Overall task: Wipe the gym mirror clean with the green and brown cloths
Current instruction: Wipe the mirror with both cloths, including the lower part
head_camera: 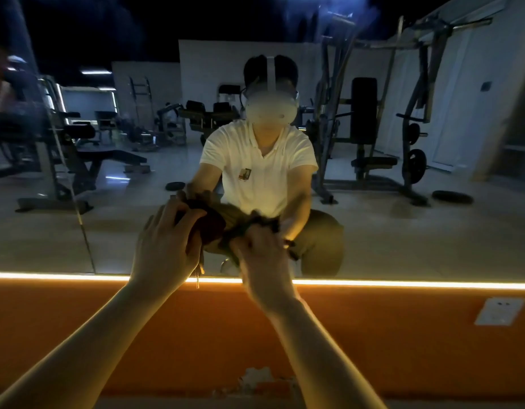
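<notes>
The gym mirror [403, 231] fills the upper part of the head view, its lower edge lit by a glowing strip. My left hand [164, 246] holds the dark brown cloth [209, 228] against the lower glass, fingers spread over it. Just to the right, my right hand [262, 255] grips the bunched dark green cloth [249, 227], also at the glass. The two cloths touch in the middle. The dim light makes their colours hard to tell. The mirror reflects a crouching person in a white shirt holding both cloths.
An orange wall band [373, 335] runs below the light strip [403, 283], with a white socket plate [499, 311] at right and chipped paint [255, 379] low down. A vertical mirror seam [78, 216] stands at left. Reflected weight machines and benches fill the glass.
</notes>
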